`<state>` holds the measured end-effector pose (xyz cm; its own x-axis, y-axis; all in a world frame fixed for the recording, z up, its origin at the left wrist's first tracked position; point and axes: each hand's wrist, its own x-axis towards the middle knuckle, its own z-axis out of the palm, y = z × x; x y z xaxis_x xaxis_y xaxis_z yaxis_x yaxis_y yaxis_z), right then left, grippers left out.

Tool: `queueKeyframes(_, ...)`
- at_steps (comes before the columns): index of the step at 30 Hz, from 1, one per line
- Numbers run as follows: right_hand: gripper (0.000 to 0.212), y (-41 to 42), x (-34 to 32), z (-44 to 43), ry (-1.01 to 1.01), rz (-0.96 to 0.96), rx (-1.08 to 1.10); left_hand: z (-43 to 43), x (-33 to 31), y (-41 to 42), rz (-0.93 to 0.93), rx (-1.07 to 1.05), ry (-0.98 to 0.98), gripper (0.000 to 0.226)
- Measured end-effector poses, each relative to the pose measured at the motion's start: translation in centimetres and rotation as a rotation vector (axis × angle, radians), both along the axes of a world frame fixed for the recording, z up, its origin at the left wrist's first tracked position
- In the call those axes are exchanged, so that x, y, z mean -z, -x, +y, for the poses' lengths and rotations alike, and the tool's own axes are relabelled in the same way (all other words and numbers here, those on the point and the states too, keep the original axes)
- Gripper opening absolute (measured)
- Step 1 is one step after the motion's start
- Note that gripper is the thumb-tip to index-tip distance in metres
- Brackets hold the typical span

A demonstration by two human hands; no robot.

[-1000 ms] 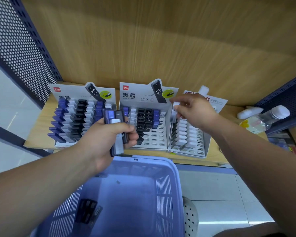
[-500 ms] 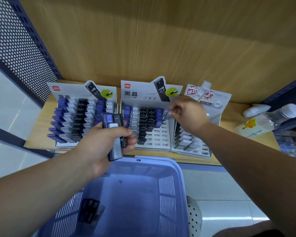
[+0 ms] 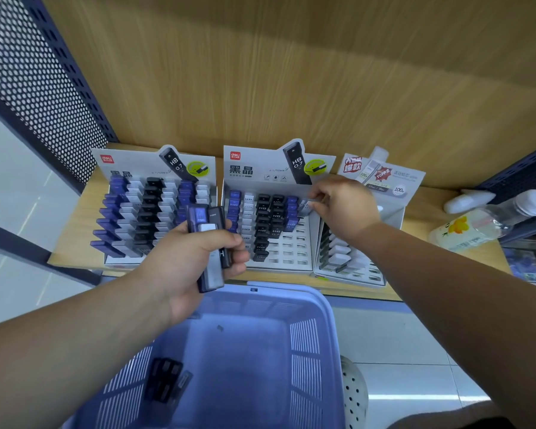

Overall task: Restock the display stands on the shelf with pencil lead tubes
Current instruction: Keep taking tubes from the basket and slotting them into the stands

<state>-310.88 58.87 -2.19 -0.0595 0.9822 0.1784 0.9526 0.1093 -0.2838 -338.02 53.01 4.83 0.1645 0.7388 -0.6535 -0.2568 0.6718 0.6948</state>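
Left grip [image 3: 192, 261]: wrapped round a bundle of tubes [image 3: 209, 239], just above the basket [image 3: 291, 292] rim.
Bundle look: slim flat cases, one violet, one grey, one black.
Right grip [image 3: 344, 209]: pinching a small grey tube [image 3: 305, 205] at the top right slots of the middle stand [image 3: 291, 252].
Middle stand: rows of violet, white and black caps, on the wooden shelf [image 3: 421, 221].
Basket floor: a few dark tubes [image 3: 167, 379].

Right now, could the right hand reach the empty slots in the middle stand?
Probably yes: the right hand, pinching a pale tube, is at the middle stand's top right corner, and nothing covers the empty slots below it.
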Motion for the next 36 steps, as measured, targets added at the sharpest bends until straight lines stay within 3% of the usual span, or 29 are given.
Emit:
queueKeyframes(7,0.006,0.1,-0.2,-0.1,0.016,-0.026,-0.009,-0.1,-0.1,-0.2,-0.003,0.005,0.0,0.014)
queueKeyframes(13,0.016,0.6,-0.5,0.1,0.174,-0.312,-0.016,-0.2,-0.3,-0.2,-0.065,0.027,0.028,0.017)
queueKeyframes(16,0.019,1.7,-1.9,0.2,0.223,-0.3,-0.02,-0.4,-0.7,-0.2,-0.136,0.094,0.053,0.024)
queueKeyframes(18,0.015,3.1,-3.7,-0.1,0.199,-0.122,-0.05,-0.6,-0.9,-0.2,-0.168,0.144,0.058,0.033)
queueKeyframes(19,0.013,4.1,-5.0,-0.5,0.231,0.097,-0.067,-0.6,-1.0,-0.3,-0.177,0.169,0.059,0.035)
queueKeyframes(21,0.017,6.4,-7.9,-1.5,0.484,0.606,-0.122,-0.8,-1.2,-0.4,-0.176,0.209,0.057,0.03)
queueKeyframes(22,0.018,7.3,-9.0,-2.0,0.614,0.737,-0.168,-0.8,-1.3,-0.5,-0.171,0.22,0.053,0.026)
queueKeyframes(25,0.019,8.4,-9.8,-2.7,0.706,0.761,-0.277,-1.1,-1.6,-0.8,-0.159,0.23,0.027,0.021)
queueKeyframes(36,0.023,6.3,-10.0,-2.9,0.64,1.138,-0.135,-0.9,-1.5,-0.5,-0.192,0.085,0.033,0.026)
